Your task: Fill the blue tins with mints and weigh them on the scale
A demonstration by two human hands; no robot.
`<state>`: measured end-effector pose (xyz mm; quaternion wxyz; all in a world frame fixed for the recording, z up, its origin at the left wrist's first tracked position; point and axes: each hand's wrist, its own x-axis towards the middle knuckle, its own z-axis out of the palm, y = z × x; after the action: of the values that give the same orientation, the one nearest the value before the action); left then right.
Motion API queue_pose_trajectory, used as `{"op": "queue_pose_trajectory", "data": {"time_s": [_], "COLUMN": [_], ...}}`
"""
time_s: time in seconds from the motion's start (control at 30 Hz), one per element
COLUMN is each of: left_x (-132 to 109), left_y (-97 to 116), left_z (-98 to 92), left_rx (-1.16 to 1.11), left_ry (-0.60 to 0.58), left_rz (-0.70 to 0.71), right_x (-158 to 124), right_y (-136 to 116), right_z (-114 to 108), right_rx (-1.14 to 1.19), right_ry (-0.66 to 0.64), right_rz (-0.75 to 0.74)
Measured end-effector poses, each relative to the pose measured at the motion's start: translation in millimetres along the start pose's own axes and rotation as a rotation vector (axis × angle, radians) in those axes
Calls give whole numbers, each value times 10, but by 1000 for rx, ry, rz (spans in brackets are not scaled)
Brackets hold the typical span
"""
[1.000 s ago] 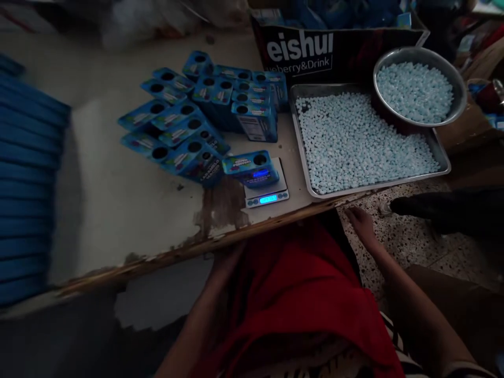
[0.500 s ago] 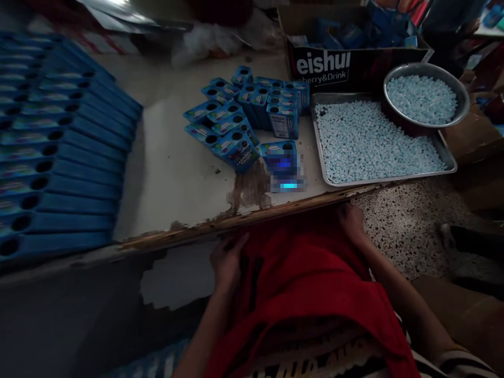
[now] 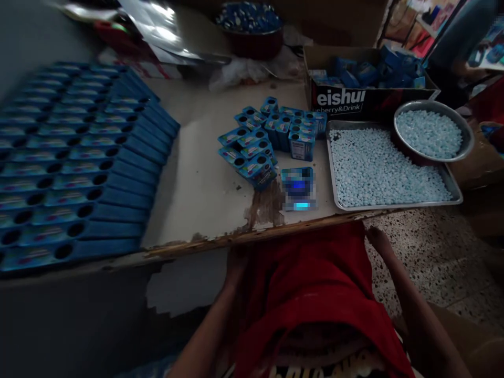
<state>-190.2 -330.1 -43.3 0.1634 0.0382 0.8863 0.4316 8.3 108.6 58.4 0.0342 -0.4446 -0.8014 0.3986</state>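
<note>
The red apron [image 3: 311, 278] hangs below the table [image 3: 192, 184] edge, the left hand [image 3: 237, 257] and right hand [image 3: 378, 238] well apart beside it; whether either grips cloth I cannot tell. Above, a pixelated blue item [image 3: 298, 184] sits between clustered blue boxes [image 3: 281, 131] and a pellet-filled tray [image 3: 332, 168], its far right corner covered by a bowl [image 3: 468, 138]. A black carton [image 3: 394, 98] stands behind; box rows [image 3: 98, 157] crowd the left.

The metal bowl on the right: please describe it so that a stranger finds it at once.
On the table, at the right, lies a rectangular tray. The metal bowl stands at its far right corner. Unlike the back bowl, it holds pale pieces, not dark blue ones.
</note>
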Motion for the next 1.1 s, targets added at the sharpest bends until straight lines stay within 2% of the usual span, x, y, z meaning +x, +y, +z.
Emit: {"op": "queue_pose_trajectory", "data": {"time_s": [0.07, 0.1, 0.13, 0.17, 0.2, 0.27, 0.3, 0.37, 0.47, 0.57, 0.63, 0.7, 0.77, 0.8, 0.9, 0.97, 1.03, 1.1], "left_x": [-165, -262, -360, -452, -533, -654, -696, -752, -788, -747, -652, -494, -280, -158, 220, 432, 579, 652], "left_y": [-142, -179, -187, -165, -114, 57, 163, 380, 646, 876, 1092, 1388, 1726, 1888, 2258, 2399, 2514, 2677], "left_z": [-109, -171, -233, -293, -349, -441, -475, -522, -565, -606, -628, -621, -565, -515, -312, -181, -97, -65], "left_rx": [32, 47, 68, 98, 136, 215, 244, 278, 328, 381, 397, 365, 266, 200, 34, -2, -1, 3], "left_ry": [-26, -45, -69, -90, -106, -123, -126, -123, -84, 24, 165, 338, 461, 480, 393, 289, 216, 178], "left_rz": [-107, -158, -185, -187, -160, -21, 76, 266, 482, 597, 668, 739, 755, 740, 645, 588, 548, 562], "right_x": [-189, -267, -313, -312, -252, 42, 258, 732, 1269, 1433, 1419, 1398, 1395, 1397, 1386, 1361, 1336, 1318], "right_y": [-151, -274, -427, -602, -786, -1121, -1246, -1394, -1444, -1490, -1561, -1644, -1715, -1741, -1791, -1804, -1809, -1820], "right_z": [-324, -505, -681, -835, -957, -1072, -1065, -958, -720, -560, -525, -538, -579, -602, -646, -641, -614, -588], "right_rx": [-52, -84, -104, -121, -170, -344, -451, -637, -826, -981, -965, -767, -354, -88, 718, 1099, 1322, 1413], "right_ry": [-138, -272, -345, -298, -170, 79, 110, 43, -24, -90, -176, -182, -123, -115, -253, -342, -374, -402], "right_rz": [-32, -98, -182, -286, -413, -660, -768, -925, -1006, -986, -941, -802, -553, -408, -44, 94, 149, 154]}}
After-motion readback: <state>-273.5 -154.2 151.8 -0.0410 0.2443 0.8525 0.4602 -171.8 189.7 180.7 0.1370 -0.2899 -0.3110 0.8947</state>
